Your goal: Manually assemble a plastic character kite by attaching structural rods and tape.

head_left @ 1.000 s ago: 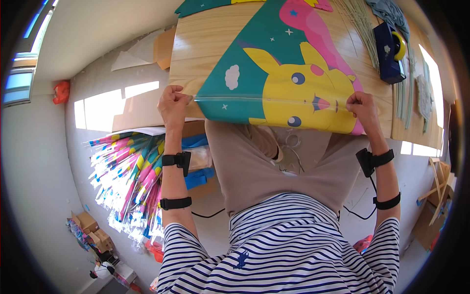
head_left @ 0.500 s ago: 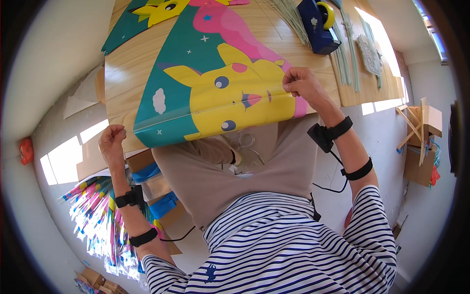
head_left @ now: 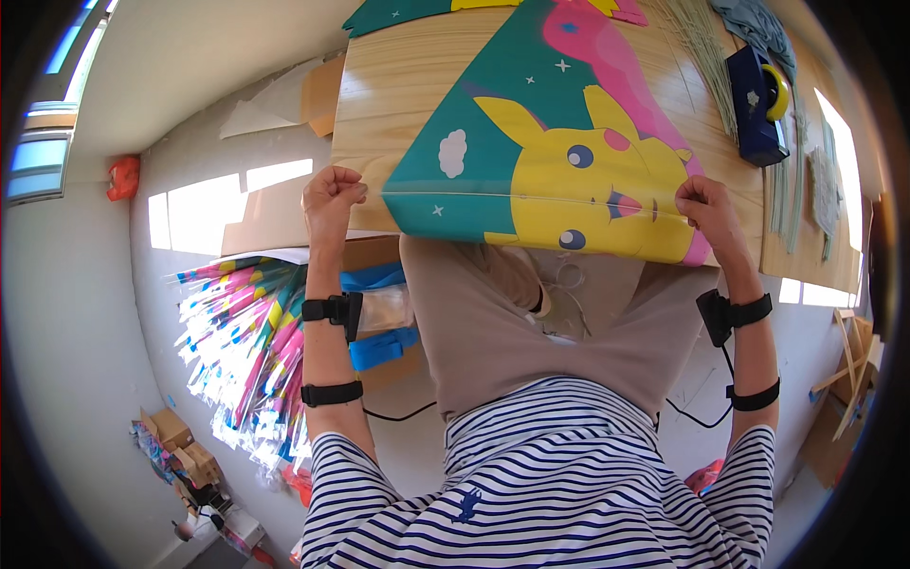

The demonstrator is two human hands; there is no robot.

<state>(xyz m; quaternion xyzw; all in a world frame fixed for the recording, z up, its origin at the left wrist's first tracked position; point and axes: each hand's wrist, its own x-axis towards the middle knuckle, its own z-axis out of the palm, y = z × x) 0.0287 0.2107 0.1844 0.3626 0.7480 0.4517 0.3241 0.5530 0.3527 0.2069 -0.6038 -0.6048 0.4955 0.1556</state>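
Observation:
A large printed kite sheet [head_left: 464,142], green and pink with a yellow cartoon character, lies on the table with its near edge hanging over my lap. A thin pale line [head_left: 559,200] runs across it, close to that edge; whether it is a rod, a fold or tape I cannot tell. My left hand [head_left: 332,201] is closed in a pinch just beyond the sheet's left corner. At the right, by the pink border, my right hand [head_left: 709,211] pinches too, with its fingertips over the sheet. What either pinch holds is too fine to make out.
A blue tape dispenser [head_left: 756,109] with a yellow roll stands at the right, beside thin pale rods [head_left: 703,71]. Another printed sheet [head_left: 403,13] lies at the far edge. Several wrapped colourful packages [head_left: 246,332] fan out at lower left, near blue bundles [head_left: 384,349].
The whole view has swung left, so everything sits farther right in the picture. Both hands keep their pinch and nearly the same places beside the kite sheet.

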